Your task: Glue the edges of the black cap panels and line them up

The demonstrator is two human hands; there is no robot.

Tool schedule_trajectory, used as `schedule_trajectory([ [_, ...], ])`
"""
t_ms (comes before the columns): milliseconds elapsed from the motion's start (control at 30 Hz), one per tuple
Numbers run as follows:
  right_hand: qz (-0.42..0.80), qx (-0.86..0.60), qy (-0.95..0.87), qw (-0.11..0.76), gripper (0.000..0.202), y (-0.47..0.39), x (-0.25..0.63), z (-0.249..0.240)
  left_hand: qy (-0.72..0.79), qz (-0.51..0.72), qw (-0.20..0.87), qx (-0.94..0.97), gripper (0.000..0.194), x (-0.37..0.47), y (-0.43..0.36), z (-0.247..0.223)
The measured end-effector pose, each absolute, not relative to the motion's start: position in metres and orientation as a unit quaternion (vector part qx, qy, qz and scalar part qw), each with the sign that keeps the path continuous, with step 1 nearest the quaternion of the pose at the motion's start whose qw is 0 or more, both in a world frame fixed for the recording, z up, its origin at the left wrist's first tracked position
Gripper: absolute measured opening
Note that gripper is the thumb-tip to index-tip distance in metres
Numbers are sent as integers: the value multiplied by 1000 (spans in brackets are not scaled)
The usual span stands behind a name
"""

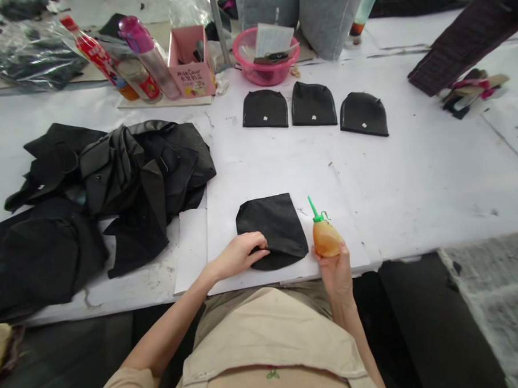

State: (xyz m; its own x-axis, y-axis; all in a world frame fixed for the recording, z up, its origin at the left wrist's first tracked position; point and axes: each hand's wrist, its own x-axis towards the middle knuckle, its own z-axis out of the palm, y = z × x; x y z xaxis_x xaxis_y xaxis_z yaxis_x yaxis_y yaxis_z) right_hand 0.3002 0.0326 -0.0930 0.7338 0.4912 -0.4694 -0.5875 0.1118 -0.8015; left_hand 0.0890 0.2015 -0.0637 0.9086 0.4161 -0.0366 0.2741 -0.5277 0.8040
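A black fabric piece [271,219] with one rounded end lies on the white table in front of me. My left hand [250,250] pinches a fold of it near its left side, fingers closed on the cloth. To the right of the cloth, my right hand [334,268] is wrapped round the base of a squeeze bottle [327,238] of amber liquid. The bottle's green nozzle points up and slightly left, apart from the cloth. Farther back, three black rounded pieces [313,106], each with a small white mark, lie in a row.
A heap of black fabric [124,165] covers the left of the table [258,165]. Along the back stand a red-labelled bottle [98,55], a pink-capped bottle [150,56], a pink box [192,65] and a pink basket [266,73]. A dark upright panel [462,36] stands at the right.
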Motion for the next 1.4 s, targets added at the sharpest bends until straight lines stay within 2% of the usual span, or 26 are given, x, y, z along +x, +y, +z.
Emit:
schedule_trajectory([
  [100,353,-558,56,749,39,31,305,-92,268,154,442,842,20,100,239,-44],
  [200,346,-554,66,754,39,29,307,-91,332,252,361,834,27,123,300,-33],
  [267,345,-552,69,756,39,26,307,-92,369,267,299,839,24,142,343,-33],
  [400,346,-561,69,749,38,21,303,-97,484,209,169,832,12,170,389,-39],
  [500,351,-566,63,744,36,19,301,-99,523,262,87,807,14,177,367,-44],
  [567,357,-562,57,744,35,19,302,-99,464,281,102,834,20,177,330,-50],
  [667,365,-557,51,744,37,20,303,-99,268,158,208,927,23,175,274,-69],
  [767,370,-562,50,738,42,20,304,-97,256,88,154,950,12,172,243,-93],
  [800,370,-565,52,736,43,20,304,-97,272,87,135,949,12,171,240,-99],
  [900,366,-569,56,734,46,20,303,-96,310,105,117,938,32,168,245,-110],
  [967,369,-567,54,734,48,19,302,-96,318,107,123,934,36,167,251,-111],
  [1067,377,-567,50,731,51,18,302,-97,323,93,128,933,31,169,259,-110],
  [1267,377,-567,34,732,49,19,301,-97,337,67,65,937,8,181,265,-111],
  [1400,375,-559,28,739,46,18,301,-96,317,69,66,943,17,187,270,-112],
])
